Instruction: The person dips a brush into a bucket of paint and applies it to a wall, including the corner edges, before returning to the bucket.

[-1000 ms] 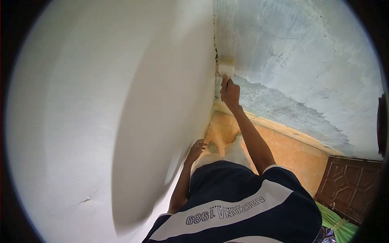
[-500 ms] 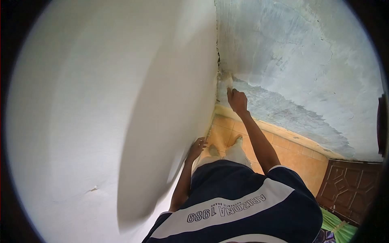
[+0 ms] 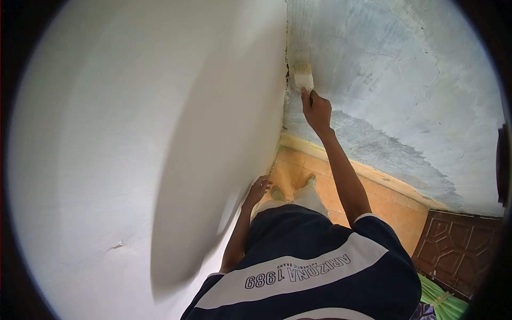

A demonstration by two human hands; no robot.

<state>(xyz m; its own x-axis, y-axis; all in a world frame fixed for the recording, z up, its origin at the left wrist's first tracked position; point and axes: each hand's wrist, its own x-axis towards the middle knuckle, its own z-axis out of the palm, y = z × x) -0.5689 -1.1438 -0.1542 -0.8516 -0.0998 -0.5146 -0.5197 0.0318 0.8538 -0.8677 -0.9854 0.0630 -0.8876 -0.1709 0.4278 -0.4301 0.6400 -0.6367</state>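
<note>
My right hand (image 3: 318,113) is closed around the handle of a flat paintbrush (image 3: 304,80) with a pale ferrule and light bristles. The bristle tips lie against the patchy grey wall (image 3: 373,80), right beside the corner crack. Below the brush, a darker, rough-edged grey band (image 3: 368,136) runs along the wall's lower part. My left hand (image 3: 258,191) hangs low next to the smooth white wall (image 3: 117,160). Its fingers are loosely spread, with nothing seen in them.
A dark, broken crack (image 3: 287,69) runs down the corner. Orange floor tiles (image 3: 346,200) meet a yellowish baseboard (image 3: 368,172) under the grey wall. At the lower right are a brown panelled door (image 3: 458,248) and green cloth (image 3: 441,298). My shadow falls on the white wall.
My right hand and the paintbrush have moved up along the grey wall near the corner. The left hand stays almost in place beside the white wall.
</note>
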